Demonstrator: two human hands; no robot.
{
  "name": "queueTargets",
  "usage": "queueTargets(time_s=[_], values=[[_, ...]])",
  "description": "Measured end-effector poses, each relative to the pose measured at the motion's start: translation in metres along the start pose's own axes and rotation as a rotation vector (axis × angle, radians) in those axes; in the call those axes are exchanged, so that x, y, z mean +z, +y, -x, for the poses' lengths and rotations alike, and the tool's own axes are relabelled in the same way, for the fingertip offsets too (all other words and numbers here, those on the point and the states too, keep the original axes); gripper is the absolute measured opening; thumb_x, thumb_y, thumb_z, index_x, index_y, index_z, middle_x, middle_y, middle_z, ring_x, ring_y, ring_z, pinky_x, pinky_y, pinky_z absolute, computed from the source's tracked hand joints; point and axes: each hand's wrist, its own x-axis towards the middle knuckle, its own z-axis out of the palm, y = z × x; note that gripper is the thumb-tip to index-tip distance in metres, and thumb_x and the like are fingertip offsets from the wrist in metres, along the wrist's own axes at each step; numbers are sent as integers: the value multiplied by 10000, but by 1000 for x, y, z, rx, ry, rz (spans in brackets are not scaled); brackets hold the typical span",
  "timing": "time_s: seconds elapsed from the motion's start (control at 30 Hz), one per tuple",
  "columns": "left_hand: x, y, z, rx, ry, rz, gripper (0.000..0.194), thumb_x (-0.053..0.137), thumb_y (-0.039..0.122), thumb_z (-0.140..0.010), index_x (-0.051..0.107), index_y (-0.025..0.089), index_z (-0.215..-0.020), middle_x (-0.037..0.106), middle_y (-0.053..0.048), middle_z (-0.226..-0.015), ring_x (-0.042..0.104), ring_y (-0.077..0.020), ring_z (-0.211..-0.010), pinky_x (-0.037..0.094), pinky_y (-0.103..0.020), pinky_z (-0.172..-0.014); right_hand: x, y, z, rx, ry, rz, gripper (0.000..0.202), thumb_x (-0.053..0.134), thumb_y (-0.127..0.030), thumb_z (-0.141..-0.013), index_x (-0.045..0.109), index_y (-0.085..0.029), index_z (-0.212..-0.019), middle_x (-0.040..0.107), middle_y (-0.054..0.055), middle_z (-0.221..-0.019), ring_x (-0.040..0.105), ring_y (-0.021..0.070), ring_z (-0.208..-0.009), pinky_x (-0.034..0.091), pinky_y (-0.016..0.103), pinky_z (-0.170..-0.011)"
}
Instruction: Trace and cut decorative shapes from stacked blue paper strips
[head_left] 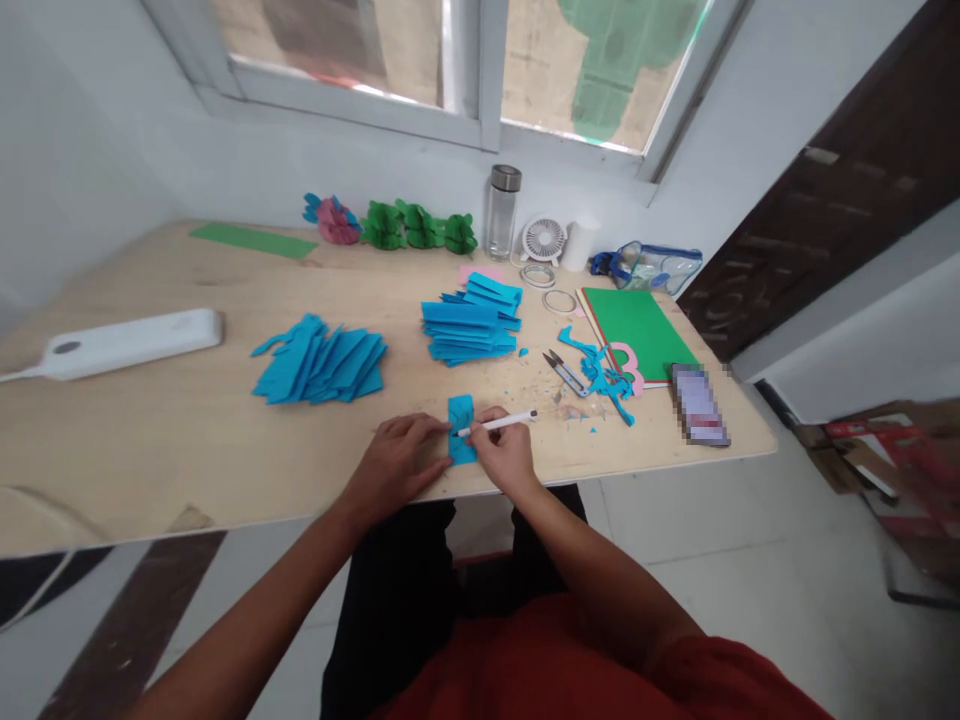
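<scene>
A small blue paper piece (pixel 460 405) lies near the table's front edge, with dark lines drawn on it. My right hand (pixel 506 452) grips a white pen (pixel 504 421) whose tip rests on the paper. My left hand (pixel 399 462) lies flat at the paper's left side, fingers spread and fingertips touching its edge. Two piles of folded blue paper lie beyond: the left pile (pixel 319 365) and the middle pile (pixel 469 325). Small snips (pixel 564 373) and blue scraps (pixel 600 375) are to the right.
A white power strip (pixel 135 342) lies at left. Paper flowers (pixel 420 226), a glass bottle (pixel 501 215) and a small fan (pixel 544 240) stand along the wall. Green sheets (pixel 641 332), a pouch (pixel 664 268) and a phone (pixel 699 405) are at right.
</scene>
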Motion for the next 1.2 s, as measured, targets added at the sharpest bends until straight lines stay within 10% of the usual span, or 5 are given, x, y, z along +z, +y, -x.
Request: queueTargets(time_s=[1.2], values=[[2,1,1,10,-3,5,318,561,397,-835,602,231,-1104,697,-101,-1055,629,-295,-1039,479,-443,-914,-1,3,0,-60,35,-30,95,557,-227,-831,635,-215,-778,721,-6,-671,680,167,-637,497,235,-590]])
